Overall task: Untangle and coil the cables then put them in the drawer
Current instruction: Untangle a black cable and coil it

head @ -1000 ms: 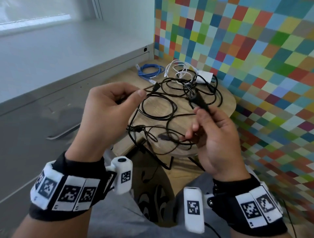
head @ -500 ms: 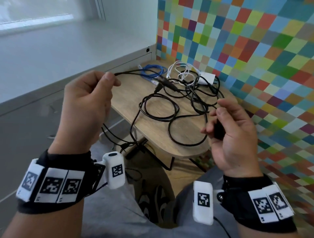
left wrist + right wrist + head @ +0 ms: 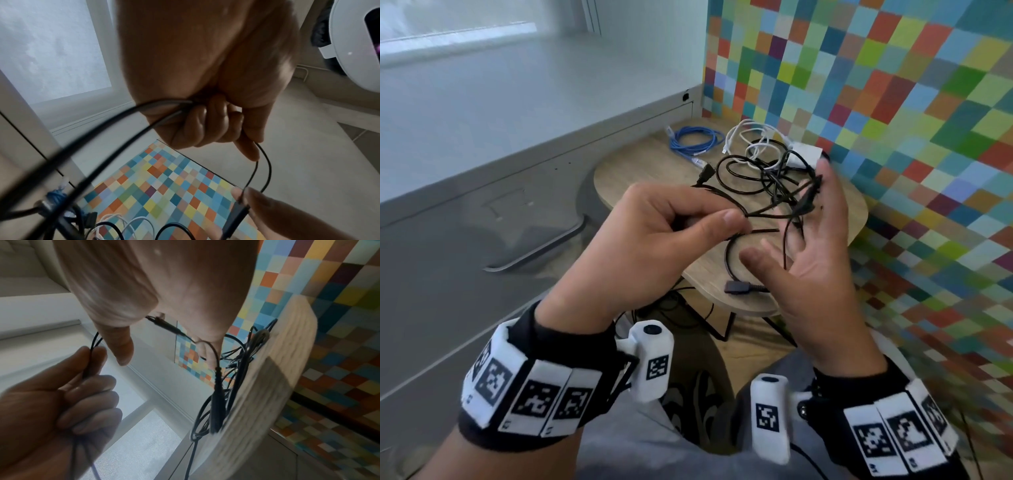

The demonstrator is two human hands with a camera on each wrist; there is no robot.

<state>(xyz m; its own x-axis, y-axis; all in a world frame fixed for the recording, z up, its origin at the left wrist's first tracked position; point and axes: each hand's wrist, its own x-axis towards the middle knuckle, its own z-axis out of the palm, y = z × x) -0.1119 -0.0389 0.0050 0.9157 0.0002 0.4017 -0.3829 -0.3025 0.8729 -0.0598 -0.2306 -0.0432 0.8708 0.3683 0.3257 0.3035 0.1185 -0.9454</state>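
A tangle of black cables [image 3: 756, 174] lies on the small wooden table [image 3: 640, 171]. My left hand [image 3: 722, 222] hovers over the table's near side and pinches a doubled strand of black cable [image 3: 123, 138] between thumb and curled fingers [image 3: 216, 129]. Just to its right, my right hand [image 3: 808, 233] is spread with straight fingers. A black plug [image 3: 806, 202] on the same cable runs between those fingers [image 3: 271, 209]. Another black connector [image 3: 739, 287] rests on the table's front edge. The right wrist view shows the left hand [image 3: 90, 356] holding the strand.
A coiled blue cable [image 3: 695, 140] and white cables [image 3: 753, 137] with a white adapter [image 3: 806, 154] lie at the table's far side. A grey cabinet with a drawer handle [image 3: 534, 253] stands to the left. A chequered coloured wall [image 3: 893, 102] lies to the right.
My left hand has swung from far left in toward the right hand, still pinching the cable. My right hand has gone from a fist round the plug to spread fingers, higher over the tangle.
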